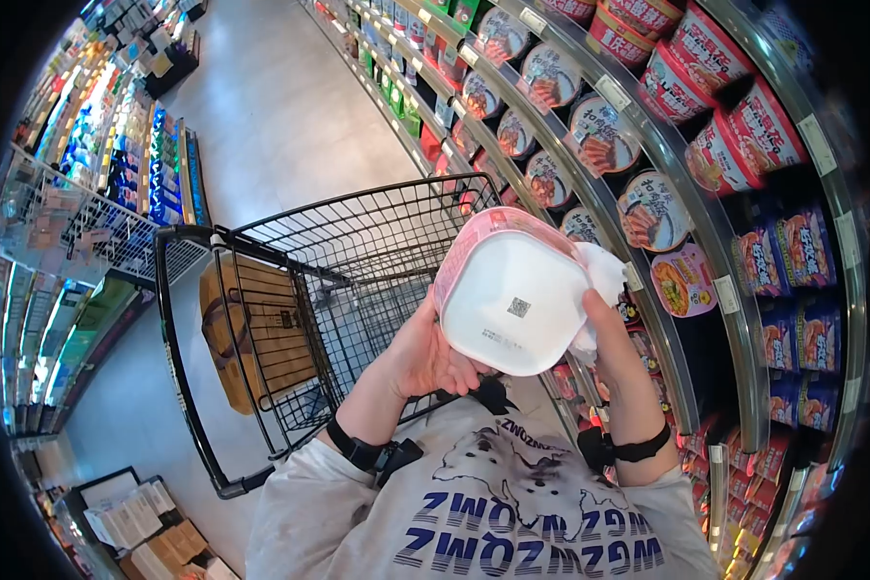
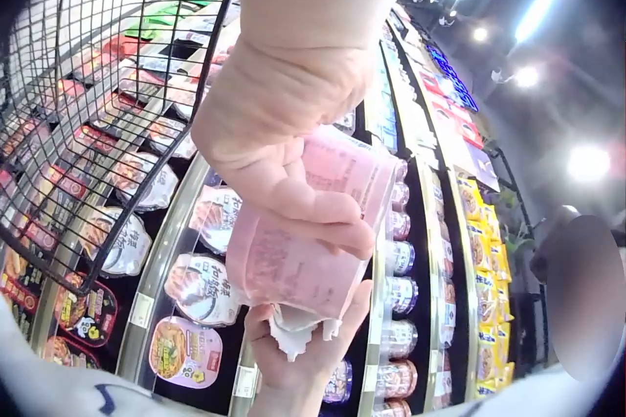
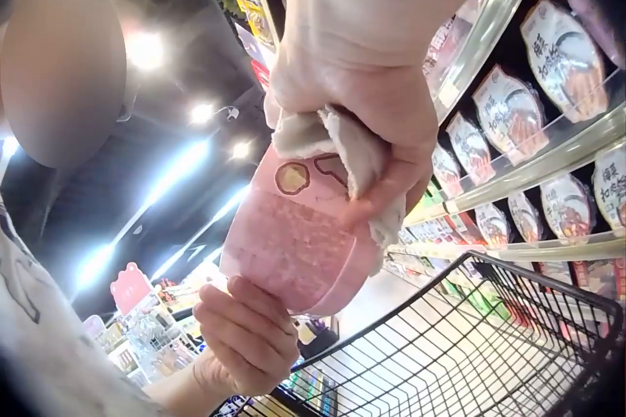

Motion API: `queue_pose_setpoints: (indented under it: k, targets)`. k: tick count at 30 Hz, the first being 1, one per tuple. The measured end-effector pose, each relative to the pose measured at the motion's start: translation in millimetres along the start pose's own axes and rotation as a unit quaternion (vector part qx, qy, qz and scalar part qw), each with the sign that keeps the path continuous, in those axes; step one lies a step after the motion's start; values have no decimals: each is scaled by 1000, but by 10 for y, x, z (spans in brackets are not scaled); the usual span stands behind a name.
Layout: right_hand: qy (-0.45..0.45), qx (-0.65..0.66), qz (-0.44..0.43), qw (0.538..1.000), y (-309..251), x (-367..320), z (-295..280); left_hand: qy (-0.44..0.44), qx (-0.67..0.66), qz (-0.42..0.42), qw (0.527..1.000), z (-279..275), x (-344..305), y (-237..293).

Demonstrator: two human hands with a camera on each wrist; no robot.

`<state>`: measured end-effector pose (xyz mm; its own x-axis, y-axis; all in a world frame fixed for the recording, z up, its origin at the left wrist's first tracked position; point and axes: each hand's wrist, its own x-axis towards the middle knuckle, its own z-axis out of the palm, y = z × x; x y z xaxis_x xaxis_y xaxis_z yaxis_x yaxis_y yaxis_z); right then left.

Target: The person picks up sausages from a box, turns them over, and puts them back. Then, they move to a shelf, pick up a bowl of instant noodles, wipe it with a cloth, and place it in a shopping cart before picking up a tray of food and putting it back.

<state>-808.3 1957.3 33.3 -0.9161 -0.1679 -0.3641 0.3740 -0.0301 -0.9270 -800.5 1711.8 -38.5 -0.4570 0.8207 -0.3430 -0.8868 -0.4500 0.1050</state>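
A pink tub (image 1: 517, 304) of packaged food is tipped so that its white underside, with a small square code and printed lines, faces the head camera. My left hand (image 1: 423, 350) grips it by the near left side, fingers along the wall. On the opposite side my right hand (image 1: 611, 338) holds the tub with a crumpled white cloth (image 3: 357, 148) bunched between fingers and tub. In the left wrist view, small printed text covers the pink side. The tub's top is turned away from the head camera.
A black wire shopping cart (image 1: 182, 358) stands just ahead and left, with a brown cardboard box (image 1: 251, 333) seen through its wire. Shelves along the right carry bowl-shaped packs (image 1: 604, 133), red tubs (image 1: 710, 48) and a pink pack (image 1: 683, 280). The aisle floor (image 1: 251, 106) runs ahead.
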Motion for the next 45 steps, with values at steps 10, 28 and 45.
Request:
queue_pose_setpoints:
  k: [10,28,45]
  targets:
    - [-50,23,-46,997,-209,144,-201,-28,-75,44,996,48,181,-188]
    - [-80,55,-53,994,-164,136,-635,37,-29,85,995,386,397,-399]
    - [-86,51,-59,993,-131,133,-556,50,-39,107,992,395,298,-486]
